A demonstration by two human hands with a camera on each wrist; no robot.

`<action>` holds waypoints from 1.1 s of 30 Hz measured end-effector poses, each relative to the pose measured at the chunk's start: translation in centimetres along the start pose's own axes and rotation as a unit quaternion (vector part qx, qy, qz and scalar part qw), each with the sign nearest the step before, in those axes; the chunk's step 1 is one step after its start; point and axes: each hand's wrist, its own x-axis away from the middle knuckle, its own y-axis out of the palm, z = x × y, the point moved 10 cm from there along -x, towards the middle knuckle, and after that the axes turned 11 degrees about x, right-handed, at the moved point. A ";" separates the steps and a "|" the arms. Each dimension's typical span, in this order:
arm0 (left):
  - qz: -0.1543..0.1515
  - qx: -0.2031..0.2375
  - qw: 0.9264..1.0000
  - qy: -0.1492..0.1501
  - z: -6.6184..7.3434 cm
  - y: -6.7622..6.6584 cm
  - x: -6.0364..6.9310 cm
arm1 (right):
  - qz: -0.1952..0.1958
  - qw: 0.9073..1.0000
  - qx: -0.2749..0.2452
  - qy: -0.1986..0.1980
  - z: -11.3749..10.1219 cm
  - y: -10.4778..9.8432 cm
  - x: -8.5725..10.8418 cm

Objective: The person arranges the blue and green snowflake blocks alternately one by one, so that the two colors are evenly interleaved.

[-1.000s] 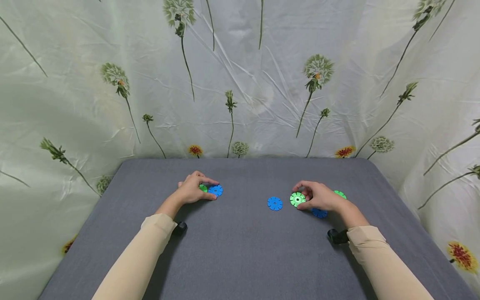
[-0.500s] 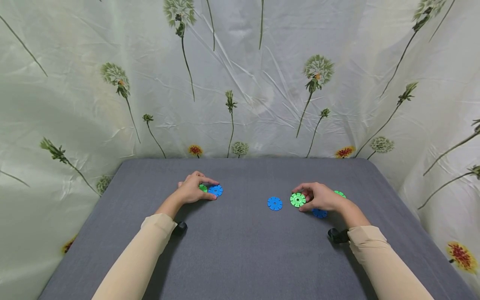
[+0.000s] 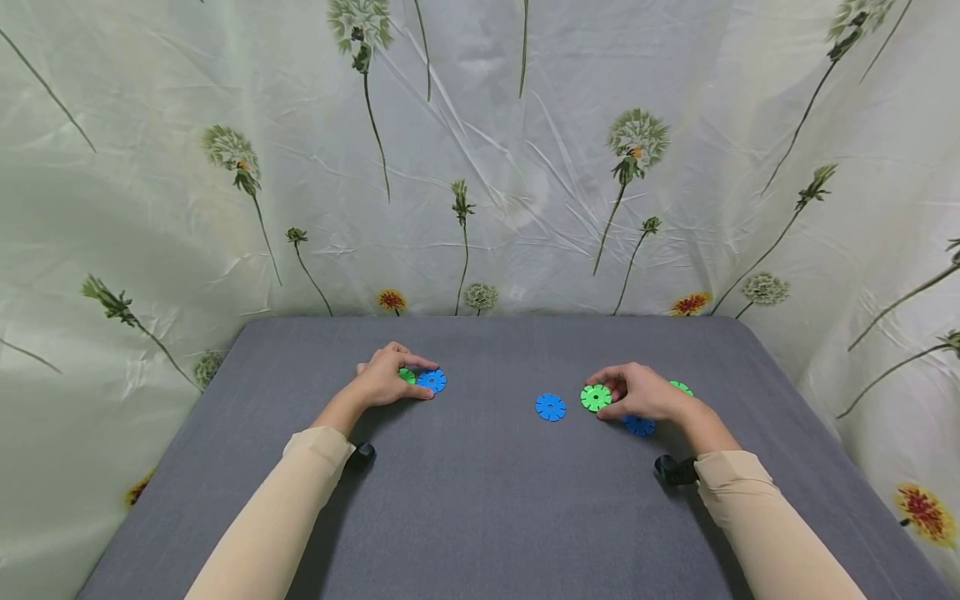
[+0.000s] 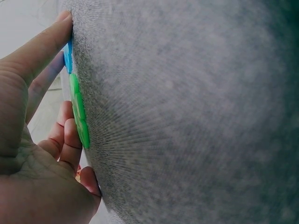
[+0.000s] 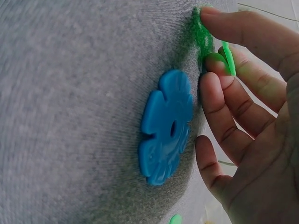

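Thumb and forefinger of the left hand (image 3: 386, 379) pinch the edges of a flat blue notched disc (image 3: 432, 381) lying on the cloth. A green disc (image 3: 407, 376) lies beside it, partly under that hand; the left wrist view shows this green disc (image 4: 79, 112) near the curled fingers. The right hand (image 3: 637, 393) pinches another green disc (image 3: 596, 397) between thumb and fingers. In the right wrist view it appears edge-on (image 5: 229, 59), raised off the cloth, which has a green tint below. One blue disc (image 3: 551, 407) lies to its left.
Beneath the right hand lies a further blue disc (image 3: 639, 425), partly covered, and a green disc (image 3: 680, 388) sits behind the wrist. Grey cloth (image 3: 480, 500) covers the table; a flower-patterned curtain (image 3: 525, 167) hangs behind it. Each wrist wears a black device.
The green disc in the right hand has tilted slightly, and its centre no longer shows the bright white spot. The left hand has kept its position.
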 end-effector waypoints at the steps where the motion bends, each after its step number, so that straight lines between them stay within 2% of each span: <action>1: 0.000 0.000 1.000 0.000 0.0 0.0 0.0 | 0.001 1.000 0.001 0.000 0.0 0.0 0.0; 14: -0.001 -0.002 1.000 -0.005 0.1 0.0 0.1 | 0.016 1.000 0.012 0.007 -1.3 -0.6 -1.2; 21: -0.001 -0.002 1.000 -0.005 0.0 0.0 0.1 | 0.038 0.999 -0.019 0.000 -2.5 -0.9 -2.9; 33: -0.006 -0.003 1.000 -0.008 0.1 0.0 0.2 | 0.019 0.999 -0.033 -0.023 -6.1 0.9 -6.2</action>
